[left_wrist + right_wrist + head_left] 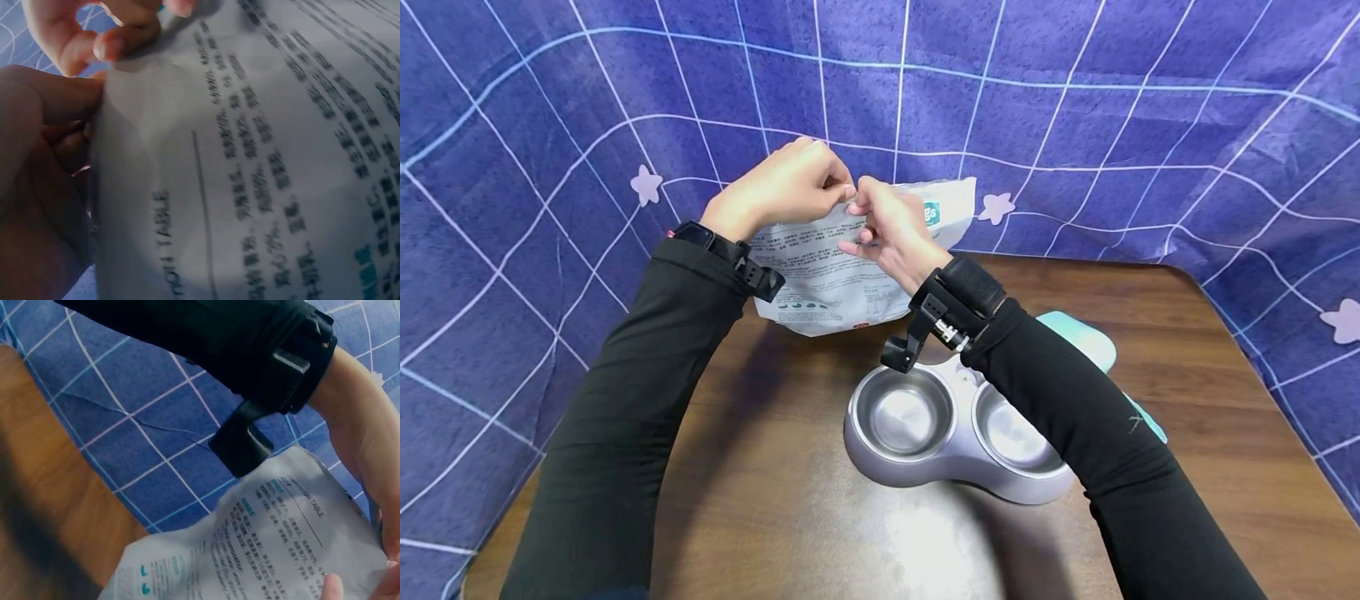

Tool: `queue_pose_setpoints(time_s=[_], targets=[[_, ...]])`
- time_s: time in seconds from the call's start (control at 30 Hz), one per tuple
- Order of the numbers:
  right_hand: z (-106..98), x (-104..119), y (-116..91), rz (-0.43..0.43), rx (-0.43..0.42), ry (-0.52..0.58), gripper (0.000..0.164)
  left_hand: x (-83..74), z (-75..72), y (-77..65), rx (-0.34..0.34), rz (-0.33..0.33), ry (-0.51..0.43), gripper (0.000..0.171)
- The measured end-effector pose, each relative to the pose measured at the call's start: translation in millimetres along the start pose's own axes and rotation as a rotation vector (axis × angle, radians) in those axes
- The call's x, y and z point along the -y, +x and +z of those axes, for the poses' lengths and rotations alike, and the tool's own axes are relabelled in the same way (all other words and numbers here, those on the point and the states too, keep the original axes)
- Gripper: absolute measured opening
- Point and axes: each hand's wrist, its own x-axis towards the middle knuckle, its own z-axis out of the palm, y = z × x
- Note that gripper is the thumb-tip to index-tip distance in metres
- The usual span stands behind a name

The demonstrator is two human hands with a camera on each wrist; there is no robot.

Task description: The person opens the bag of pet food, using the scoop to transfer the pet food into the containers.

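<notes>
A white printed bag is held at the far side of the table, its text-covered face towards me. My left hand pinches the bag's top edge between thumb and fingers. Right beside it, my right hand pinches the same edge, its other fingers loosely bent. In the left wrist view the bag fills most of the picture, with the left hand along its edge. The right wrist view shows the bag hanging below the left hand. Its contents are hidden.
A grey double pet bowl with two steel dishes stands on the wooden table, partly under my right forearm. Behind that forearm lies a light teal object, mostly covered. A blue-purple gridded cloth closes off the back and sides.
</notes>
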Motion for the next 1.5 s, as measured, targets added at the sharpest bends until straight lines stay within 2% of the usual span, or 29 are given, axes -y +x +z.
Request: queue_pose_setpoints(time_s=[0.2,0.43,0.5,0.63,0.8,0.97,1.07,1.13,1.27,1.4,1.5], targets=[[1.9,-4.9,-1.6,-0.035,-0.03,0.046,0.024,3.6,3.9,1.9,-0.079,0.028,0.061,0.03],[0.1,-11.0,-6.6,-0.071,-0.032,0.031,0.024,6.2,9.5,-0.3,-0.154,0.056,0.138,0.023],[-3.1,-11.9,-7.8,-0.08,-0.001,-0.01,0.023,5.8,9.3,-1.4,-0.159,0.055,0.138,0.023],[-15.2,-10.5,-7.9,-0.102,0.114,-0.137,0.018,3.4,7.8,-3.3,-0.155,0.071,0.113,0.025],[-27.9,-7.2,-4.0,-0.064,0.267,-0.263,0.03,4.3,8.3,-5.6,-0.146,0.102,0.062,0.028],[-35.8,-5.5,1.2,-0.035,0.367,-0.306,0.036,6.9,9.0,-4.7,-0.104,0.088,-0.007,0.031],[-37.0,-4.2,1.9,-0.007,0.39,-0.297,0.039,6.3,7.8,-5.2,-0.089,0.071,-0.015,0.029],[-35.3,-2.7,1.7,0.031,0.386,-0.273,0.035,5.2,7.2,-6.2,-0.087,0.066,-0.014,0.028],[-26.6,1.0,-1.0,0.108,0.341,-0.231,0.022,0.9,6.5,-7.0,-0.092,0.11,0.081,0.024],[-17.3,1.5,-6.0,0.097,0.277,-0.235,0.028,-4.3,6.5,-7.1,-0.112,0.193,0.257,0.026],[-14.5,-0.6,-10.9,0.076,0.237,-0.262,0.029,-5.7,8.2,-7.6,-0.131,0.226,0.328,0.031]])
